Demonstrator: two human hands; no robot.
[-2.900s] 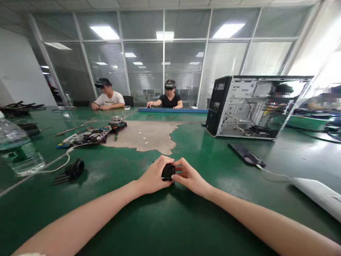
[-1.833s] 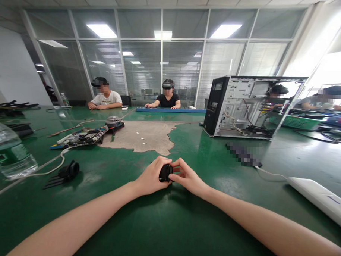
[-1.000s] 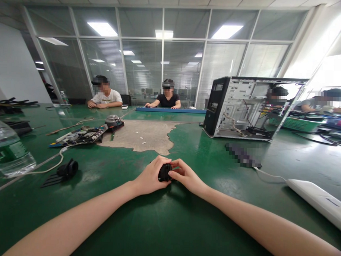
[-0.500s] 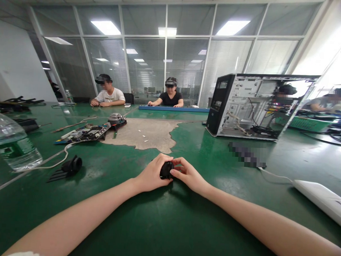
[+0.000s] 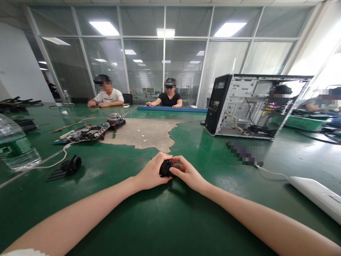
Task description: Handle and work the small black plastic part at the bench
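Note:
Between my two hands is a small black rounded part [image 5: 165, 168], held just above or on the green table [image 5: 167, 225]; I cannot make out its exact kind. My left hand [image 5: 152, 172] curves round its left side, fingers over the top and thumb beneath. From the right, the fingertips and thumb of my right hand [image 5: 187, 173] close on its edge. Much of the part is hidden behind the fingers. To the left on the table lies another black piece [image 5: 71, 165] with a round opening and flat prongs.
At left stand a water bottle [image 5: 13, 145] and a circuit board [image 5: 83, 134] with a pale cable. An opened computer case [image 5: 244, 108] is at right, near a white power bank [image 5: 319, 196] on a cord. Ahead is a bare beige patch [image 5: 142, 134]. Several people sit beyond.
The view has shifted very slightly. Both hands keep nearly the same grip on the black part, which seems turned a little.

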